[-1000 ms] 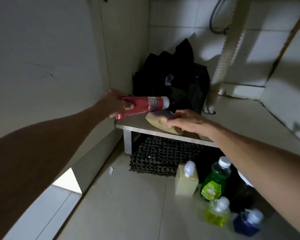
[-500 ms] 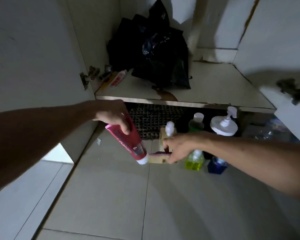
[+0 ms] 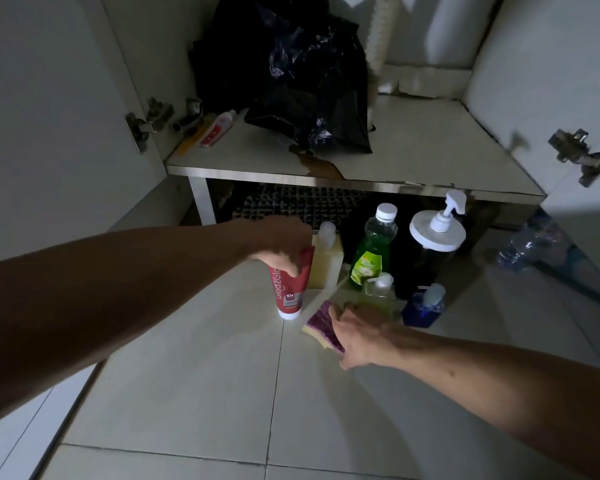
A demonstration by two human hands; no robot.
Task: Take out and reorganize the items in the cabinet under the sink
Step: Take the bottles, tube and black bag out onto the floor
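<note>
My left hand (image 3: 282, 242) grips the top of a red tube (image 3: 289, 289), which stands cap-down on the tiled floor (image 3: 194, 393) in front of the cabinet. My right hand (image 3: 361, 332) holds a yellow sponge with a purple scrub face (image 3: 321, 325) against the floor, just right of the tube. Behind them stand a pale yellow soap bottle (image 3: 326, 261), a green dish-soap bottle (image 3: 373, 251), a small yellow-green pump bottle (image 3: 380, 289), a blue pump bottle (image 3: 425, 306) and a dark pump dispenser with a white lid (image 3: 437, 233).
The cabinet shelf (image 3: 430, 161) carries a black plastic bag (image 3: 291, 74), a small red-and-white tube (image 3: 219, 128) and a yellow item at its left edge. A dark grid mat (image 3: 291, 206) lies beneath the shelf. A clear plastic bottle (image 3: 527, 244) lies at the right. Both cabinet doors stand open.
Both hands came off the shelf and down to the floor. The red tube went from tilted in the air to standing cap-down, and the sponge now rests on the tiles.
</note>
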